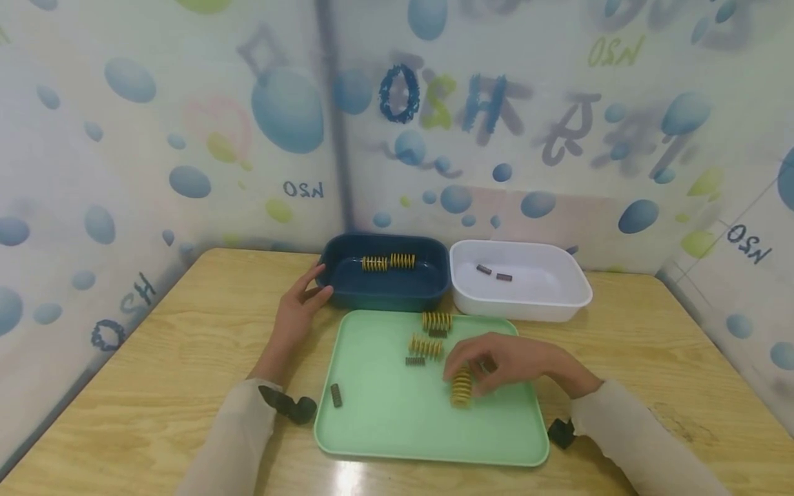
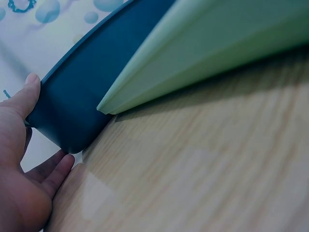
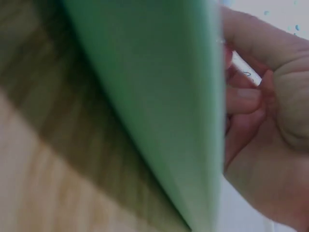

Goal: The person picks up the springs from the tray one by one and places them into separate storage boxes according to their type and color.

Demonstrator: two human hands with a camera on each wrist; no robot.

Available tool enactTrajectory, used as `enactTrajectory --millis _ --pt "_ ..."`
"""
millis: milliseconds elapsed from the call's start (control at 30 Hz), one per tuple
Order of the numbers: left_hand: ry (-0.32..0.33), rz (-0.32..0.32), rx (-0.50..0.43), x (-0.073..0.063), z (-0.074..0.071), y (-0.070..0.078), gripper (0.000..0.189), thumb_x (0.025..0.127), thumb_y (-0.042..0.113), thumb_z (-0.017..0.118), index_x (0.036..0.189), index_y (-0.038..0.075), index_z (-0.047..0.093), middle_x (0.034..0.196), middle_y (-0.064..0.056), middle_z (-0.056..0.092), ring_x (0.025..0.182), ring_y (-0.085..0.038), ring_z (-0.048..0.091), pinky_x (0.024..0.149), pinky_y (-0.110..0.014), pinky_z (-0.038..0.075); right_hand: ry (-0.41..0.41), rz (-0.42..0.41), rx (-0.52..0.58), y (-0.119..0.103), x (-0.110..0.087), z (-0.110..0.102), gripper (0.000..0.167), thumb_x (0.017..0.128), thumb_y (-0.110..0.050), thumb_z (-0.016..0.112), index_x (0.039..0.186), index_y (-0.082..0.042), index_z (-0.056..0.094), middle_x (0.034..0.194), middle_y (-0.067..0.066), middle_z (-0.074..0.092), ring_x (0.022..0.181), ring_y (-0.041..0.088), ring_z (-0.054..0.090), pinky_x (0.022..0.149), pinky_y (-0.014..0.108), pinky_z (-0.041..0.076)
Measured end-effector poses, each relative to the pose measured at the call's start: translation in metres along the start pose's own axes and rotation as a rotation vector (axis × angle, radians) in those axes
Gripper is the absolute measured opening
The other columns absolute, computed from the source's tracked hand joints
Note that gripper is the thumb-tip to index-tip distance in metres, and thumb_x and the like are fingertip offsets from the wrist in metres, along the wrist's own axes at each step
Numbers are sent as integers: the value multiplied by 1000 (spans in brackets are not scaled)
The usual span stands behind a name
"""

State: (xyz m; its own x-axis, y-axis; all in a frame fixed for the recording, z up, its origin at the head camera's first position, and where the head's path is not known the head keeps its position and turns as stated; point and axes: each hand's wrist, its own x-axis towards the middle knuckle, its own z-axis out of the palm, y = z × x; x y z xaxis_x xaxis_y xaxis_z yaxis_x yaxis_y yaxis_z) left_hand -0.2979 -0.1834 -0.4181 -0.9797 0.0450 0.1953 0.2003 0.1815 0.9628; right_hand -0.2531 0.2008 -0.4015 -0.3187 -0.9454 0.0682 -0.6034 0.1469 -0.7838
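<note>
Over the right part of the green tray (image 1: pixel 384 427), my right hand (image 1: pixel 505 362) pinches a yellow coil spring (image 1: pixel 461 389) between thumb and fingers. In the right wrist view the tray's side hides that spring and part of the curled fingers (image 3: pixel 244 101). My left hand (image 1: pixel 296 313) rests at the left end of the dark blue bin (image 1: pixel 384 296), its fingers fairly straight against the wall, as the left wrist view also shows. Two more yellow springs, one upper (image 1: pixel 437 321) and one lower (image 1: pixel 425 346), lie on the tray near small dark springs (image 1: pixel 415 361).
Another small dark spring (image 1: pixel 336 395) lies at the tray's left side. Two yellow springs (image 1: pixel 375 264) are inside the blue bin. Beside it stands a white bin (image 1: pixel 521 303) holding two small dark springs (image 1: pixel 504 277). A patterned wall sheet (image 1: pixel 397 207) rises behind the wooden table (image 1: pixel 167 351).
</note>
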Motion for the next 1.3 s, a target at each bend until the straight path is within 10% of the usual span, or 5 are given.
enactTrajectory --millis 700,1300 --pt "-4 26 52 5 -2 -16 55 96 25 60 147 18 41 157 2 22 127 -30 45 99 -34 40 69 165 -3 6 -4 1 37 82 -26 76 117 -22 65 104 -5 65 80 11 54 66 24 48" --pt "-11 -5 36 -9 2 18 53 97 15 59 145 7 40 156 -6 23 127 -35 44 104 -46 35 101 158 126 4 -7 -2 34 84 -18 74 117 -14 65 109 2 67 90 13 60 76 33 54"
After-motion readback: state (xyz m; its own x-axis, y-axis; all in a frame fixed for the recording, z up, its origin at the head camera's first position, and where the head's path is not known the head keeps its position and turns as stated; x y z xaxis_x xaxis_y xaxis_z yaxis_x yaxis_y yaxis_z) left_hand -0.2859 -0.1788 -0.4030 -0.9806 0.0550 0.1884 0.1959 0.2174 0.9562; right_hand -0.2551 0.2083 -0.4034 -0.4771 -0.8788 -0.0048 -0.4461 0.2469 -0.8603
